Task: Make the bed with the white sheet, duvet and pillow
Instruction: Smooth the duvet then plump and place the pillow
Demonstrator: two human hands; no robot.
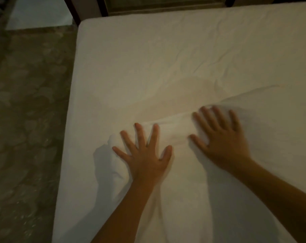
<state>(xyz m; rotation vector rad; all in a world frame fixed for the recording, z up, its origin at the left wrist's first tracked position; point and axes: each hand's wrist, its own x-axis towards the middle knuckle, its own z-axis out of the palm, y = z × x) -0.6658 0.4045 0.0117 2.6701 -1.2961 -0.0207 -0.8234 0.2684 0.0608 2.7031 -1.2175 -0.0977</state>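
Both palms are down on the white sheet point(166, 58), which is spread over the bed across the centre and right of the frame. The left hand point(145, 155) is splayed flat with straight fingers, gripping nothing. The right hand point(222, 137) is the same, pressing beside a raised crease point(176, 118), flattening it, I'd say. The mattress edge point(70, 120) runs down the left, with floor point(26, 102) beyond for stepping round. No duvet or pillow in sight.

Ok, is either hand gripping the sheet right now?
No, the left hand and right hand both press flat on the white sheet, fingers spread.
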